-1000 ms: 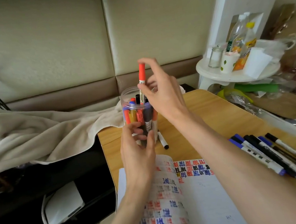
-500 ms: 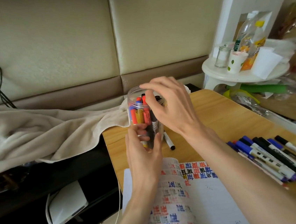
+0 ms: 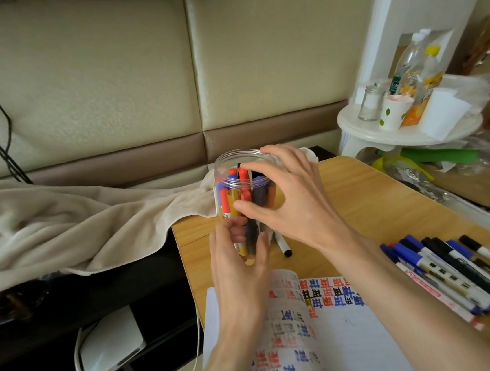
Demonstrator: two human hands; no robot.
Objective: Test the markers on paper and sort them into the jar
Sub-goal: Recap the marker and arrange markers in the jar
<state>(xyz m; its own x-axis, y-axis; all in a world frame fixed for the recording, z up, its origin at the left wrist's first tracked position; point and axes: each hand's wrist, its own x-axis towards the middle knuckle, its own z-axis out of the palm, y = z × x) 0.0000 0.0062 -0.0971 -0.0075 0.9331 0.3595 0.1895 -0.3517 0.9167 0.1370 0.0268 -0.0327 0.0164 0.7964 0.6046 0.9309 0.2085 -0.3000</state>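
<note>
The jar (image 3: pixel 228 156) is parked at the far left corner of the worktop (image 3: pixel 360 203). It's gripped low down by the left hand (image 3: pixel 240 264), with fingers and thumb curled round the clear wall, presumably so it isn't tipped while stuff gets dropped in. The right hand (image 3: pixel 293 198) is draped over the mouth, fingers spread apart and loosely curved, thumb laid against the front wall. Nothing is seen pinched in it, so it looks like the sorted markers (image 3: pixel 243 179) are being nudged down and settled, tbh. They're stood upright inside, caps up, with red, blue, yellow and black mixed. One loose marker (image 3: pixel 283 244) is lying just beside the jar's base. A row of untested markers (image 3: pixel 459 277) is lined up at the right edge, well apart from the jar but handy for the right hand. The paper (image 3: pixel 359 339) is spread nearest the body and covered with red, blue and black test marks, so the job is judged partway done
</note>
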